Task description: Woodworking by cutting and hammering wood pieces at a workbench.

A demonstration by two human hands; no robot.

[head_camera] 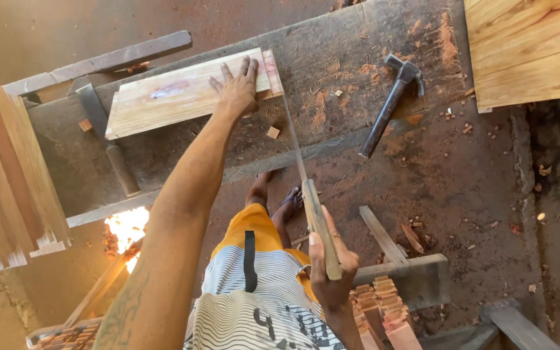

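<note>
This is a woodworking shop. A rough, dusty worktop [358,58] has red sawdust on it. A hammer [390,104] lies to the right of the left hand [236,91]. Cut boards [8,175] lean far to its left, and wood scraps [384,311] sit on the dirt floor [487,194].

The stack of planks [8,175] runs off the left edge. The pale boards [529,48] are cut off at the top right corner

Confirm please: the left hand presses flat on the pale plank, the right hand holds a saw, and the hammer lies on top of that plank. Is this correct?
Not quite. In the head view the hammer lies on the dark workbench, apart from the plank. The left hand presses the plank; the right hand holds the saw.
</note>
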